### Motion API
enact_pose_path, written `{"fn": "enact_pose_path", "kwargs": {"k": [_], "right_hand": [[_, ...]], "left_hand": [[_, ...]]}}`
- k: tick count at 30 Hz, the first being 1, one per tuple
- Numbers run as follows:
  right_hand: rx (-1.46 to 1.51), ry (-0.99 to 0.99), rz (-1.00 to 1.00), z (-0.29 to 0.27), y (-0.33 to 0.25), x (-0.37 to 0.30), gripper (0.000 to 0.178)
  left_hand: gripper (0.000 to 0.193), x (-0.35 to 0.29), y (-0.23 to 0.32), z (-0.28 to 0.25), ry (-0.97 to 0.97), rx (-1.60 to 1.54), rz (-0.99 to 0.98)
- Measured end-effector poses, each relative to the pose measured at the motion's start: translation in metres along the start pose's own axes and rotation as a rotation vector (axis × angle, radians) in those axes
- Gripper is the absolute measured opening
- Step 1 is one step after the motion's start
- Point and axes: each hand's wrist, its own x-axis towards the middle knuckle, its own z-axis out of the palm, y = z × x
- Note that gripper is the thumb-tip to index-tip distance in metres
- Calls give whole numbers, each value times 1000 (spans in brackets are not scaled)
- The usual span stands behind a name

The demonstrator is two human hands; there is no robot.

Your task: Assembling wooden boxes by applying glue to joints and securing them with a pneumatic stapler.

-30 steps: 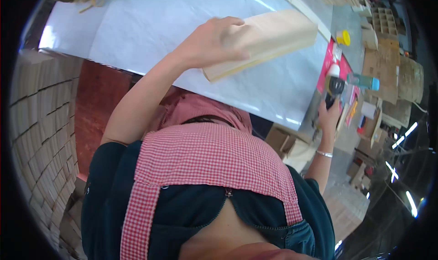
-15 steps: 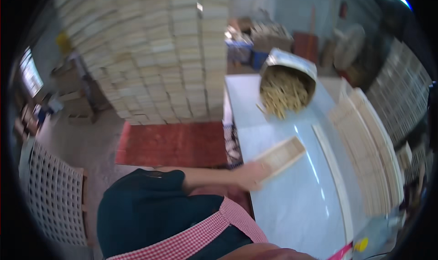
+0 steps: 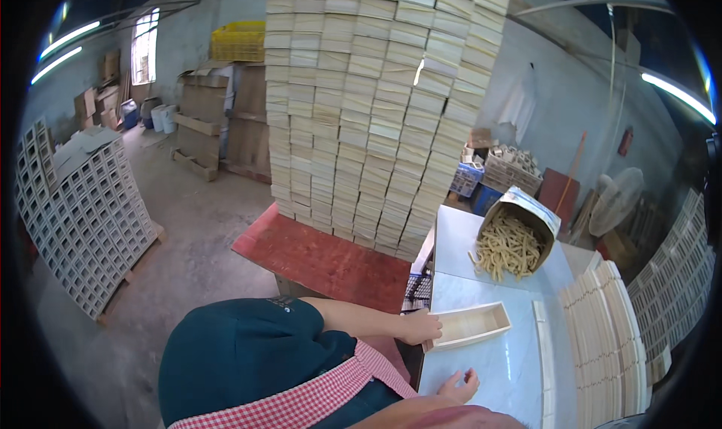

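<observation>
A shallow, oblong open wooden box (image 3: 471, 325) lies at the left edge of the white-topped table (image 3: 481, 290). My left hand (image 3: 421, 327) grips its left end, fingers bent over the end wall. No contents show inside the box. Nearer to me, my right hand (image 3: 460, 388) hovers over the tabletop with its fingers apart and nothing in them. Farther back, a carton tipped on its side (image 3: 538, 203) spills many short pale wooden pieces (image 3: 511, 246) onto the table.
Thin wooden boards (image 3: 609, 331) stand in a row along the table's right side, beside a pale strip (image 3: 543, 361). A tall stack of wooden boxes (image 3: 361, 113) rises ahead on a red board (image 3: 323, 256). A grid-like stack (image 3: 90, 211) stands at the left.
My view has swung left and up, so more of the room shows. My right hand has come into view. The box, still in my left hand, now lies more level across the table.
</observation>
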Motion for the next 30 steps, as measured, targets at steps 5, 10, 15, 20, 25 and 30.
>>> {"fn": "enact_pose_path", "kwargs": {"k": [5,10,15,20,25,30], "right_hand": [[-79,-130,-195,29,-39,-21,43],[-370,-218,-383,59,-60,-28,49],[-632,-325,-489,59,-92,-12,60],[-673,-317,-636,91,-22,13,71],[-644,-262,-683,100,27,1,73],[-671,-324,-548,83,-15,-7,73]], "left_hand": [[30,-67,-33,-118,229,-196,57],[43,-144,-89,-272,808,264,-52],[62,-177,-189,-433,1205,879,-168],[65,-156,-308,-589,1326,1053,-371],[62,-133,-405,-724,850,567,-963],[61,-111,-441,-735,1216,959,-282]]}}
